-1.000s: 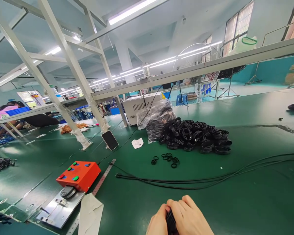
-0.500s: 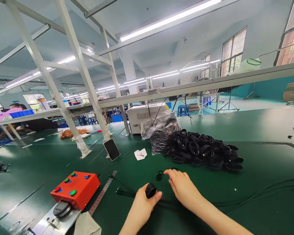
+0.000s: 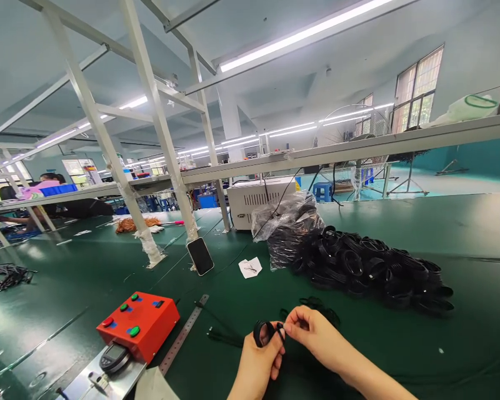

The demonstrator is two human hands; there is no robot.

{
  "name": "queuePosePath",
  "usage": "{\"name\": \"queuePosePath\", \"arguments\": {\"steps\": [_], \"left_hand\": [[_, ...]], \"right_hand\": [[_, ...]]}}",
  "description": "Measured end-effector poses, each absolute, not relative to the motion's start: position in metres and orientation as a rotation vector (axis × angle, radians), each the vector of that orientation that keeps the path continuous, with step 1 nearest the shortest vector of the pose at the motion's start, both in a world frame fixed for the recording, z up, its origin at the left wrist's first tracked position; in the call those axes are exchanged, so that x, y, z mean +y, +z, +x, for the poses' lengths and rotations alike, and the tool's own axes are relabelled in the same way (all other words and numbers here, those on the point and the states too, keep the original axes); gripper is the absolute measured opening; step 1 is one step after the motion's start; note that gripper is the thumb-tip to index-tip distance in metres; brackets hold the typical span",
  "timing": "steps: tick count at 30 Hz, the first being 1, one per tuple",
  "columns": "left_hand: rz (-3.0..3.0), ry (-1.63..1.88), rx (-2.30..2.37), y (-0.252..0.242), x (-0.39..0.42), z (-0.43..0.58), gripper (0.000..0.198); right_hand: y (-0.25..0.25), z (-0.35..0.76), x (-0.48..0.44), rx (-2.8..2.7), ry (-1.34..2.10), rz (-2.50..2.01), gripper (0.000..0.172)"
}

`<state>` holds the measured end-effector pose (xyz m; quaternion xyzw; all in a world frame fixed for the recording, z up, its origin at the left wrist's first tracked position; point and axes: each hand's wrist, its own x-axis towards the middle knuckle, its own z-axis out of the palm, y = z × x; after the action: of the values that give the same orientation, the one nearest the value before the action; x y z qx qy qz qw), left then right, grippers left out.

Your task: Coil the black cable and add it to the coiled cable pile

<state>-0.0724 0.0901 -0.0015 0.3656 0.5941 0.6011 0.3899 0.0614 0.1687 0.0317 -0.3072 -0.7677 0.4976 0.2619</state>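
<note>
Your left hand (image 3: 258, 362) was closed around one black cable coil (image 3: 263, 334), which it held up just above the green tabletop (image 3: 475, 222). Your right hand (image 3: 312, 333) was beside it, with thumb and forefinger pressed together, pinching a thin black strand at the edge of the coil. A few loose black coils (image 3: 319, 310) lay just beyond your right hand. Farther on lay one large heap of black cable coils (image 3: 370, 272), too many to count, touching one clear plastic bag (image 3: 287, 230) packed with more coils. One white paper scrap (image 3: 250, 267) lay near the bag, and one smartphone (image 3: 200, 256) lay face down to its left. At lower left you had one red box (image 3: 137, 325) with three green buttons and one red button. One steel ruler (image 3: 182, 335) lay just beside it, and one digital gauge (image 3: 114, 357) sat in front of it, its display too small to read. Behind the bag stood one white machine (image 3: 260, 203) with a vented side. No writing could be read.
</note>
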Motion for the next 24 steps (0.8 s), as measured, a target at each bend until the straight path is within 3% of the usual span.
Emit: {"name": "queuePosePath", "arguments": {"steps": [12, 20, 24], "left_hand": [[0.903, 1.617, 1.576, 0.002, 0.089, -0.065, 0.04], [0.966, 1.622, 1.654, -0.001, 0.094, -0.076, 0.035], [1.034, 1.592, 1.69, -0.004, 0.099, -0.078, 0.031]], "right_hand": [[0.025, 0.062, 0.171, -1.796, 1.703, -0.755, 0.027], [0.037, 0.066, 0.158, -1.832, 1.921, -0.635, 0.04], [0.032, 0.068, 0.167, -1.959, 1.972, -0.683, 0.028]]}}
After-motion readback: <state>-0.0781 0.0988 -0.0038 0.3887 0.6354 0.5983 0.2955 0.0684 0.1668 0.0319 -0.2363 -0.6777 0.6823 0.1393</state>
